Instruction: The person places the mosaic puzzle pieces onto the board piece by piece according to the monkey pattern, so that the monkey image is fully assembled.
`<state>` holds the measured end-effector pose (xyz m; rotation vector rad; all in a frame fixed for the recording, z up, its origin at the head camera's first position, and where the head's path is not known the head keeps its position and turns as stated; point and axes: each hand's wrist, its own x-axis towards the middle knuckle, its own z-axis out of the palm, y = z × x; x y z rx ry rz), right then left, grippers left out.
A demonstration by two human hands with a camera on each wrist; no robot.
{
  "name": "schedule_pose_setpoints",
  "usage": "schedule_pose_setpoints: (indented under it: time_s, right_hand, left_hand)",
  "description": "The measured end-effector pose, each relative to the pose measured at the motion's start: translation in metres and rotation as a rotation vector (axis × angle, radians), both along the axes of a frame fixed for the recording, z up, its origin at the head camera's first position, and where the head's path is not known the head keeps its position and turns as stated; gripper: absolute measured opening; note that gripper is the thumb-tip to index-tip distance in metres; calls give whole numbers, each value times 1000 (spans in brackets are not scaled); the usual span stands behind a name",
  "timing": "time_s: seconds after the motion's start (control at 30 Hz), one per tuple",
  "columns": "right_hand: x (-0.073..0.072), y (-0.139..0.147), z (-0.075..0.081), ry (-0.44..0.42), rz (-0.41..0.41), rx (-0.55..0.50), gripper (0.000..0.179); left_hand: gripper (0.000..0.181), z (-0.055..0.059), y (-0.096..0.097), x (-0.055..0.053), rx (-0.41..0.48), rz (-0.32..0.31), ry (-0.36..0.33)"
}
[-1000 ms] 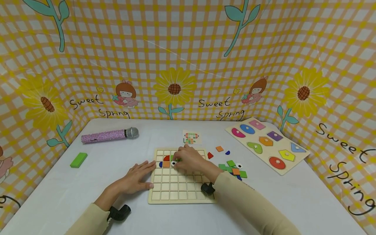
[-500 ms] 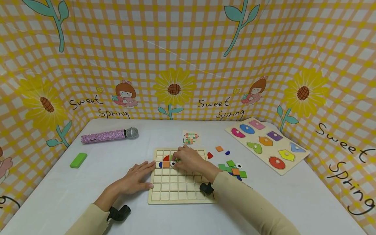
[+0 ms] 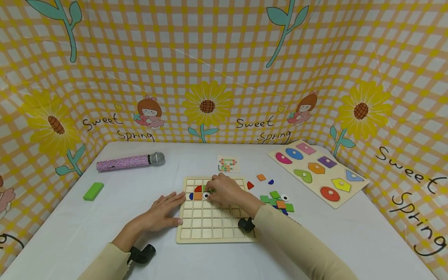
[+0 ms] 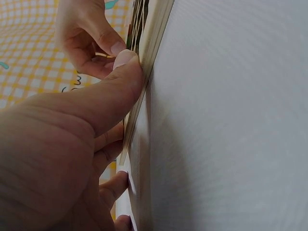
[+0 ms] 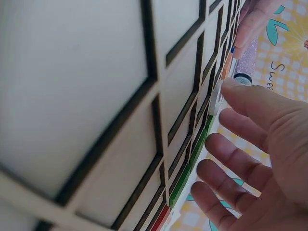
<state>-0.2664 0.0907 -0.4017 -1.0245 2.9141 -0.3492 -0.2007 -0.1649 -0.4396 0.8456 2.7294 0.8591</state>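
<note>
A wooden grid board (image 3: pixel 206 223) lies on the table with a red rounded tile (image 3: pixel 198 188), a blue tile (image 3: pixel 191 196), an orange square tile (image 3: pixel 197 196) and green tiles (image 5: pixel 197 149) in its upper cells. My right hand (image 3: pixel 225 189) reaches over it and pinches a white eye tile (image 3: pixel 205 196) beside the orange one, thumb and index fingertip at its edges; the other fingers curve loosely. My left hand (image 3: pixel 161 212) rests against the board's left edge with fingers extended, its thumb (image 4: pixel 126 62) touching the rim.
Loose tiles (image 3: pixel 274 194) lie right of the board, including another eye tile (image 3: pixel 284 198). A pattern card (image 3: pixel 229 163) sits behind it. A shape puzzle (image 3: pixel 316 168) lies back right. To the left are a glittery microphone (image 3: pixel 127 162) and a green block (image 3: pixel 93 191).
Almost nothing moves. The right hand stays at the eye tile with only a slight shift at the wrist, and the left hand keeps its place at the board's edge.
</note>
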Motion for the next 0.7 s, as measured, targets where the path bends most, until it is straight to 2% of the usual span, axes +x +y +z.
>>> schedule_pose_setpoints:
  time_s: [0.17,0.37,0.53,0.7]
  right_hand:
    - [3,9,10,-24,-1,-67,24]
    - [10,37,24,-22,-63,-113,27]
    - [14,76,29,19,-108,-116,27]
    - [13,124,25,25,-160,-128,27]
  left_hand:
    - [73,2,0,1,-2,2,-13]
    - [73,3,0,1,4,-2,-13]
    - [72,3,0,2,14,-10,-9]
    - [72,3,1,2,11,-9,-8]
